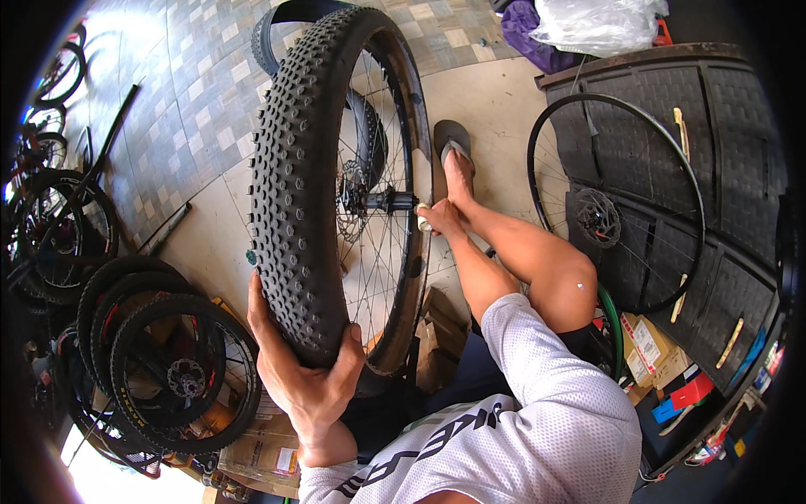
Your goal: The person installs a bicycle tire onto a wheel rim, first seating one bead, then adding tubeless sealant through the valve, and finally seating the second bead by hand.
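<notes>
Knobby wheel (294, 185) partly hides tire (263, 46); wheel pile (185, 378) left, thin wheel (598, 217) right.

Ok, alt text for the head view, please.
A person's left hand grips a knobby bicycle tire on a spoked wheel; the right hand holds a small whitish object beside it. More wheels stand at left.

The floor (201, 109) is patterned tile far beyond the fingers, plain beige nearer. On it – a black bar (170, 227) left of the left fingers (257, 301), a sandal (452, 133) just beyond the right fingers (436, 217) – worn on a foot (458, 178).
</notes>
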Action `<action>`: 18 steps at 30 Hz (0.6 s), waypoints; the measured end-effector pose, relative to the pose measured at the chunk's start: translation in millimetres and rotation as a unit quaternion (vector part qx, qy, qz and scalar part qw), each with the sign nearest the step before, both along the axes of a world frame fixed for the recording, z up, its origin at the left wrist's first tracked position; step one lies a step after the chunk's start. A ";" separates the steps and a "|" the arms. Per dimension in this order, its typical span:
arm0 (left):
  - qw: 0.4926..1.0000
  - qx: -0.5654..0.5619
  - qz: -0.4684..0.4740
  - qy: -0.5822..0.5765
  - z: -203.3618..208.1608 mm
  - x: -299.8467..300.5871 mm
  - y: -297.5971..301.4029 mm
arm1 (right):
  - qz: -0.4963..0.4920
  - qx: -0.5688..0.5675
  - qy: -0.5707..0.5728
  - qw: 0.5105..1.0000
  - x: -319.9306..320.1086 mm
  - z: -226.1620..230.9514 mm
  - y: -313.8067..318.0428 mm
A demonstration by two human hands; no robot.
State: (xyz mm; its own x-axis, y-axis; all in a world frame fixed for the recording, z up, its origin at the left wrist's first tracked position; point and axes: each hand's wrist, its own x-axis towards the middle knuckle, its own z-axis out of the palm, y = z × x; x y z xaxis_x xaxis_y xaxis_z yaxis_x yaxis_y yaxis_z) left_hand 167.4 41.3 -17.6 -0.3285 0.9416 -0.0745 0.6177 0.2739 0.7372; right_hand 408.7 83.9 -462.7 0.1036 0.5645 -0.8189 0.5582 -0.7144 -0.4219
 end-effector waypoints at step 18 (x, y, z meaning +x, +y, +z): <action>1.000 -0.001 -0.006 0.016 -1.8 -0.5 -1.3 | 0.027 0.063 -0.044 0.997 -1.5 -6.7 -5.6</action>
State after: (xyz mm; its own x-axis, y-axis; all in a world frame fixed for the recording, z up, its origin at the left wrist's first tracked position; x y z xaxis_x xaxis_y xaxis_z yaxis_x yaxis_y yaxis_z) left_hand 167.0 40.0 -19.4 -0.3197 0.9452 -0.0658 0.6446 0.2678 0.7161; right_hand 407.2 78.3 -469.4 0.1388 0.6693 -0.7299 0.6333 -0.6266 -0.4541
